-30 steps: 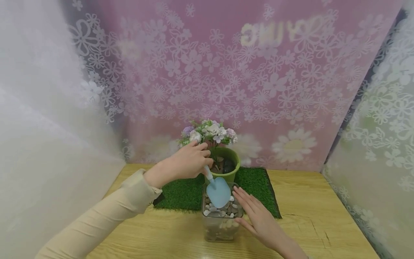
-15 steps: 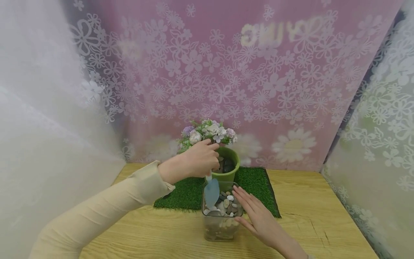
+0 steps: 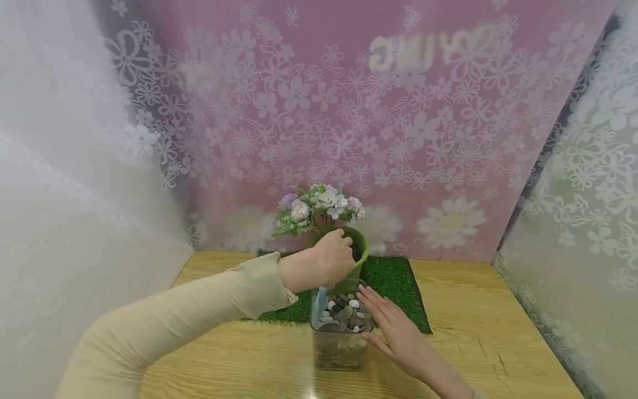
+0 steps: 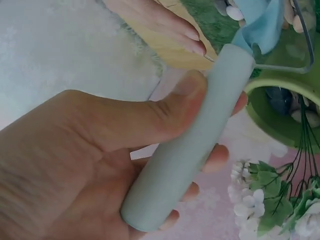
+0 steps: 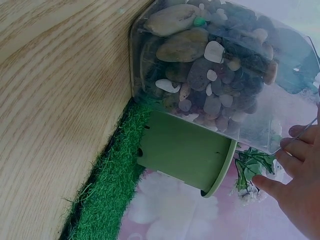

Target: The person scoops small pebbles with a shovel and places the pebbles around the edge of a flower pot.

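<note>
My left hand [image 3: 331, 261] grips a small trowel by its pale cylindrical handle [image 4: 192, 135], thumb pressed along it in the left wrist view. The trowel's light blue blade [image 3: 320, 305] dips inside a clear square container [image 3: 338, 354], against its left side. Mixed pebbles [image 5: 212, 65] in grey, brown and white fill the lower part of that container. Fingers extended, my right hand [image 3: 399, 338] rests at the container's right rim. Behind the container, partly covered by my left hand, is a green flowerpot [image 3: 363, 260] with dark stones in it.
Artificial white and purple flowers [image 3: 324, 206] rise from the pot. A green turf mat [image 3: 399, 291] lies beneath the pot on the wooden table [image 3: 458, 310]. Floral curtains [image 3: 319, 111] enclose the back and both sides.
My left hand has moved right and turned, taking the trowel blade from over the pebbles to the container's left side, edge-on and lower. My right hand stays put.
</note>
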`<state>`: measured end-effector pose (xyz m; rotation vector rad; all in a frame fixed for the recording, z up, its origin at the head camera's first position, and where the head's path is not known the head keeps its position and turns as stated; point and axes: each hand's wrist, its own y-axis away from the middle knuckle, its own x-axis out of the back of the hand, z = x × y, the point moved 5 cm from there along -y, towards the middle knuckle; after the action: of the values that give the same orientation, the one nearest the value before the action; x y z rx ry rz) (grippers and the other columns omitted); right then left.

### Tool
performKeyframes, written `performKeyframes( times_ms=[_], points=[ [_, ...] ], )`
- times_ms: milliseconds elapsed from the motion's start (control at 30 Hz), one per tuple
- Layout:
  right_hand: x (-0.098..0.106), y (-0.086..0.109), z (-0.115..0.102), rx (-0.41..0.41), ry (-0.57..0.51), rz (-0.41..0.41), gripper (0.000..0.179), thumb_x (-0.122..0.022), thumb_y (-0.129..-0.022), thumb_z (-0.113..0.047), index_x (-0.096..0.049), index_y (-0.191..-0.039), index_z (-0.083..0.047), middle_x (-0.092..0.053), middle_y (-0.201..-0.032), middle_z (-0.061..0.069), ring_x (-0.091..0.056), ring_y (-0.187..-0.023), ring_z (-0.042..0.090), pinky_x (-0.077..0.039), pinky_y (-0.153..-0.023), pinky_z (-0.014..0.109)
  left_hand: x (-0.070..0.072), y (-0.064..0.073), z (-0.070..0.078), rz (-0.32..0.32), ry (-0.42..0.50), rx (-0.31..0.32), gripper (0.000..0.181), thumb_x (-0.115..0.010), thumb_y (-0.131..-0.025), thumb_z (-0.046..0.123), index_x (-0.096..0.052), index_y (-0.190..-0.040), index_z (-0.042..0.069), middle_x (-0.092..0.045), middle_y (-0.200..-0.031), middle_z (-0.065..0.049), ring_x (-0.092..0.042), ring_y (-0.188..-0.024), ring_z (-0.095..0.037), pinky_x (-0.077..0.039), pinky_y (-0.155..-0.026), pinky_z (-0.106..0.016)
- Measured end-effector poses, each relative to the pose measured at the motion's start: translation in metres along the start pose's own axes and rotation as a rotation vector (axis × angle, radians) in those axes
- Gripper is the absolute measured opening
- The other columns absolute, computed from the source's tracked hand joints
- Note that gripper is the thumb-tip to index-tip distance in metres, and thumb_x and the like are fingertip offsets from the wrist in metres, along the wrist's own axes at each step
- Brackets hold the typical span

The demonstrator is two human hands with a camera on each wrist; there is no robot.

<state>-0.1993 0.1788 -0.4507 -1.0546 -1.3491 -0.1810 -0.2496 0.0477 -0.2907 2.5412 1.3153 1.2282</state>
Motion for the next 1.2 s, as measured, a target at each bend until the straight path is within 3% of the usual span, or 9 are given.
performKeyframes(
  times_ms=[133,267,400,567,667,800,933,1200],
  points=[
    [-0.001,-0.001,0.000,-0.018,-0.007,-0.019,0.082,-0.071,-0.096,-0.035,-0.025,-0.162,-0.018,-0.030,-0.165,0.006,-0.031,-0.150,0.022,-0.021,-0.121,0.029,-0.010,0.002,-0.006,0.052,0.057,-0.023,0.036,-0.067,-0.096,0.049,-0.070,-0.128,0.033,-0.068,-0.125,0.013,-0.048,-0.135,-0.013,-0.038,-0.110,-0.032],
    [0.001,0.000,0.000,-0.023,-0.009,-0.020,0.082,-0.070,-0.096,-0.035,-0.025,-0.162,-0.017,-0.029,-0.165,0.006,-0.030,-0.151,0.022,-0.014,-0.122,0.023,-0.027,0.008,-0.011,0.158,0.151,-0.060,0.022,-0.069,-0.096,0.044,-0.078,-0.111,0.031,-0.072,-0.113,0.011,-0.051,-0.127,-0.016,-0.042,-0.103,-0.036],
    [0.003,-0.001,0.000,-0.025,-0.012,-0.020,0.081,-0.069,-0.097,-0.036,-0.025,-0.162,-0.017,-0.029,-0.166,0.006,-0.029,-0.151,0.021,-0.015,-0.122,0.024,-0.045,0.012,-0.018,0.242,0.311,-0.101,0.018,-0.071,-0.095,0.042,-0.080,-0.107,0.031,-0.072,-0.112,0.011,-0.053,-0.117,-0.018,-0.043,-0.099,-0.038],
    [0.001,-0.002,0.000,-0.021,-0.012,-0.018,0.081,-0.070,-0.096,-0.035,-0.026,-0.162,-0.017,-0.029,-0.165,0.006,-0.030,-0.151,0.021,-0.025,-0.120,0.032,-0.064,0.019,-0.028,0.301,0.506,-0.120,0.014,-0.071,-0.095,0.035,-0.080,-0.104,0.029,-0.071,-0.102,0.011,-0.040,-0.089,-0.016,-0.031,-0.080,-0.035],
    [-0.001,-0.001,0.001,-0.017,-0.015,-0.023,0.080,-0.069,-0.097,-0.035,-0.026,-0.162,-0.017,-0.029,-0.165,0.007,-0.029,-0.151,0.021,-0.026,-0.120,0.032,-0.071,0.026,-0.033,0.318,0.539,-0.103,0.014,-0.070,-0.095,0.036,-0.079,-0.104,0.030,-0.069,-0.100,0.010,-0.037,-0.086,-0.015,-0.027,-0.078,-0.034],
    [-0.001,-0.001,0.001,-0.013,-0.016,-0.014,0.080,-0.068,-0.097,-0.036,-0.026,-0.162,-0.016,-0.029,-0.165,0.007,-0.029,-0.151,0.021,-0.018,-0.122,0.025,-0.074,0.035,-0.039,0.346,0.589,-0.081,0.016,-0.072,-0.094,0.037,-0.078,-0.106,0.029,-0.066,-0.098,0.008,-0.039,-0.086,-0.016,-0.028,-0.076,-0.035],
    [0.001,-0.001,0.001,-0.012,-0.015,0.005,0.080,-0.070,-0.096,-0.035,-0.028,-0.161,-0.016,-0.030,-0.165,0.007,-0.031,-0.150,0.022,-0.015,-0.122,0.023,-0.080,0.037,-0.037,0.431,0.646,-0.095,0.017,-0.071,-0.093,0.036,-0.078,-0.106,0.025,-0.066,-0.096,0.007,-0.037,-0.083,-0.016,-0.028,-0.074,-0.033],
    [-0.003,0.000,0.001,-0.006,-0.007,0.000,0.079,-0.069,-0.097,-0.036,-0.028,-0.161,-0.016,-0.031,-0.164,0.008,-0.032,-0.150,0.020,-0.027,-0.119,0.030,-0.104,0.030,-0.017,0.601,0.740,-0.057,0.015,-0.071,-0.094,0.033,-0.078,-0.103,0.023,-0.066,-0.094,0.006,-0.036,-0.080,-0.014,-0.033,-0.074,-0.032]
  ],
)
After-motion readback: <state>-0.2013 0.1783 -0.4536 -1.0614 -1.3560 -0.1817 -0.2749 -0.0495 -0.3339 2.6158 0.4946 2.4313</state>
